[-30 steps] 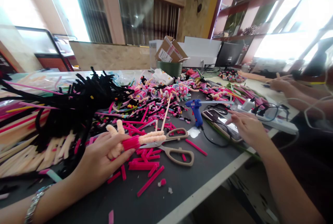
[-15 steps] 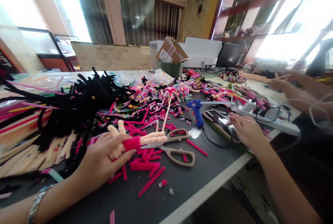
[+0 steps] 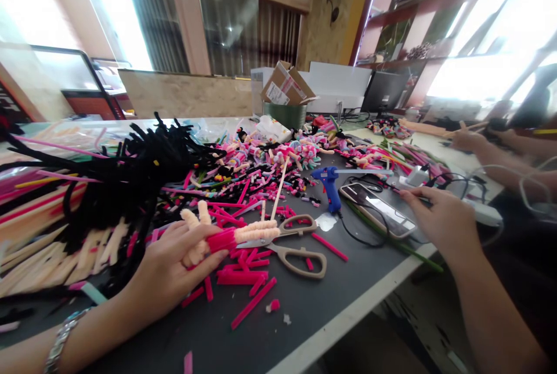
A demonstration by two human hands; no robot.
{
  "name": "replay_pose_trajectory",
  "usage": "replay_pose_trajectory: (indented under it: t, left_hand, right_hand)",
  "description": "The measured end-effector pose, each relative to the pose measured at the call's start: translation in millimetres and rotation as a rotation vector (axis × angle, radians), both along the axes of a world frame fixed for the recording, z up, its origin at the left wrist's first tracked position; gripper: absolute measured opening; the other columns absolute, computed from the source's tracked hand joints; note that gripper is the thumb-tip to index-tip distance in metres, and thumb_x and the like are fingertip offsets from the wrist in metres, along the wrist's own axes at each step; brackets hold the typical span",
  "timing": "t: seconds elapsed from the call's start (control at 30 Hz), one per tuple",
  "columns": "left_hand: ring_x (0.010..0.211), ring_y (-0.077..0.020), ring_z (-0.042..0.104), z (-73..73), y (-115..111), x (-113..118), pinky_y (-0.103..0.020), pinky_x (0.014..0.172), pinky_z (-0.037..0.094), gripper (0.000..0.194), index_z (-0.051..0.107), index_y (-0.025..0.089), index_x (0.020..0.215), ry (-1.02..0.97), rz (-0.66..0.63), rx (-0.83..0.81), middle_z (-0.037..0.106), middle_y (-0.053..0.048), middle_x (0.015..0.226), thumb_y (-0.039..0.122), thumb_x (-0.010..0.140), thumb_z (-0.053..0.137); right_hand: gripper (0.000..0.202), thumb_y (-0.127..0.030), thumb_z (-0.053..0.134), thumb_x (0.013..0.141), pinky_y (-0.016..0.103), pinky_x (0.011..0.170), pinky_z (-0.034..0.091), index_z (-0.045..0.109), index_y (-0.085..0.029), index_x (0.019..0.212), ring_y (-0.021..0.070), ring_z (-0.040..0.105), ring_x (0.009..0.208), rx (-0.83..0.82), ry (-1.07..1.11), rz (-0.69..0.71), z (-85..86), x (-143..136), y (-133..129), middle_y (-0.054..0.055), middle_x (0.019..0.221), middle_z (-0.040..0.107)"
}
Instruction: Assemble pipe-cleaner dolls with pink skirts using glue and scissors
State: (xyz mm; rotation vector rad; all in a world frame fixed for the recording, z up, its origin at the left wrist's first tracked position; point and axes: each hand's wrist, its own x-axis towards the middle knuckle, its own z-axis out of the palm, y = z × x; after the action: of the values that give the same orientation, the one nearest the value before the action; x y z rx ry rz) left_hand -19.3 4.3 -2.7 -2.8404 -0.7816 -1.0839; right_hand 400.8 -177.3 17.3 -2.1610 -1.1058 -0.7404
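My left hand grips a small figure of peach fuzzy stems with a bright pink middle, pinched between thumb and fingers. Under the figure's right end lie scissors with beige handles. My right hand is at the right, over the power strip, its thumb and forefinger pinched together near a dark cable; what they hold is too small to make out. Just left of it lies a phone with a lit screen. A blue glue gun stands left of the phone.
Pink stem pieces are scattered on the dark table. Black stems heap at the left beside peach ones. Colourful pieces pile up behind. A power strip lies right. Another person's hands show at the far right.
My right hand has moved right, from the phone's edge to the power strip, and its fingers have closed. The phone's screen is brighter. My left hand has hardly moved.
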Motion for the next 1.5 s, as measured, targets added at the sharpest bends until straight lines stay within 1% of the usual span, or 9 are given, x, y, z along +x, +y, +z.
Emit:
replay_pose_trajectory:
  t: [0.1, 0.27, 0.43, 0.67, 0.93, 1.07, 1.23, 1.37, 1.5]
  left_hand:
    - [0.067, -0.0176, 0.063, -0.2, -0.1, 0.5, -0.026, 0.062, 0.047, 0.032, 0.066, 0.022, 0.099, 0.004, 0.003, -0.006, 0.069, -0.002, 0.077, 0.048, 0.084, 0.058]
    - [0.067, -0.0179, 0.063, -3.2, 0.7, -0.5, -0.026, 0.062, 0.047, 0.032, 0.066, 0.023, 0.100, -0.010, 0.007, -0.026, 0.068, 0.000, 0.074, 0.048, 0.082, 0.059]
    - [0.069, -0.0185, 0.063, -7.9, 3.1, -2.3, -0.027, 0.066, 0.048, 0.032, 0.065, 0.024, 0.103, -0.001, 0.002, -0.047, 0.067, 0.000, 0.076, 0.048, 0.082, 0.060]
    - [0.073, -0.0193, 0.064, -9.3, 3.9, -4.6, -0.027, 0.070, 0.049, 0.033, 0.065, 0.024, 0.101, -0.004, 0.010, -0.057, 0.067, 0.000, 0.078, 0.049, 0.081, 0.060]
    - [0.076, -0.0206, 0.064, -7.2, 0.6, -1.9, -0.029, 0.072, 0.049, 0.034, 0.066, 0.024, 0.101, -0.026, 0.031, -0.087, 0.068, -0.002, 0.080, 0.051, 0.081, 0.059]
    - [0.073, -0.0205, 0.064, -6.1, 0.9, -1.6, -0.028, 0.067, 0.049, 0.034, 0.067, 0.025, 0.100, -0.021, 0.020, -0.076, 0.069, -0.002, 0.079, 0.051, 0.080, 0.061]
    - [0.071, -0.0197, 0.063, -5.5, 0.4, -1.5, -0.028, 0.068, 0.048, 0.033, 0.066, 0.025, 0.100, -0.027, 0.012, -0.075, 0.067, -0.001, 0.077, 0.049, 0.080, 0.061]
    - [0.073, -0.0204, 0.063, -5.8, -1.7, -0.6, -0.029, 0.070, 0.047, 0.033, 0.066, 0.025, 0.101, -0.050, 0.017, -0.109, 0.067, -0.001, 0.078, 0.050, 0.081, 0.060]
    - [0.074, -0.0206, 0.062, -5.9, -1.8, -0.4, -0.030, 0.071, 0.047, 0.033, 0.066, 0.025, 0.100, -0.055, 0.022, -0.119, 0.066, -0.002, 0.079, 0.051, 0.081, 0.059]
  right_hand:
    - [0.046, -0.054, 0.039, 0.086, 0.036, 0.060, 0.043, 0.069, -0.020, 0.078, 0.0283, 0.064, 0.066, -0.083, 0.057, 0.035, -0.2, 4.9, -0.9, 0.010, 0.065, 0.068]
    - [0.040, -0.044, 0.035, 0.090, 0.034, 0.068, 0.046, 0.067, -0.023, 0.080, 0.0253, 0.067, 0.078, -0.220, 0.129, 0.176, -4.2, 2.4, 5.4, 0.006, 0.082, 0.074]
    - [0.040, -0.043, 0.035, 0.089, 0.033, 0.070, 0.047, 0.068, -0.025, 0.075, 0.0234, 0.067, 0.076, -0.283, 0.166, 0.231, -9.5, 0.4, 10.7, 0.004, 0.078, 0.074]
    - [0.042, -0.044, 0.032, 0.090, 0.035, 0.070, 0.046, 0.066, -0.023, 0.079, 0.0254, 0.067, 0.079, -0.195, 0.176, 0.128, -2.5, 4.4, 1.9, 0.006, 0.083, 0.074]
    - [0.055, -0.056, 0.030, 0.088, 0.035, 0.057, 0.045, 0.060, -0.025, 0.054, 0.0236, 0.063, 0.054, -0.273, 0.268, 0.098, 2.5, 13.1, -8.5, 0.004, 0.052, 0.067]
    - [0.053, -0.054, 0.028, 0.088, 0.036, 0.060, 0.046, 0.062, -0.025, 0.060, 0.0248, 0.066, 0.060, -0.271, 0.294, 0.094, 2.5, 11.7, -7.7, 0.004, 0.058, 0.070]
    - [0.049, -0.052, 0.034, 0.085, 0.038, 0.061, 0.048, 0.062, -0.025, 0.056, 0.0272, 0.068, 0.065, -0.303, 0.312, 0.124, 2.7, 9.1, -4.7, 0.005, 0.061, 0.071]
    - [0.048, -0.050, 0.030, 0.089, 0.040, 0.067, 0.049, 0.065, -0.024, 0.069, 0.0282, 0.068, 0.073, -0.265, 0.288, 0.143, 4.4, 6.5, -5.2, 0.006, 0.072, 0.074]
    - [0.043, -0.047, 0.033, 0.090, 0.039, 0.075, 0.050, 0.068, -0.025, 0.079, 0.0270, 0.068, 0.082, -0.291, 0.281, 0.231, 3.6, 1.4, -2.1, 0.004, 0.085, 0.075]
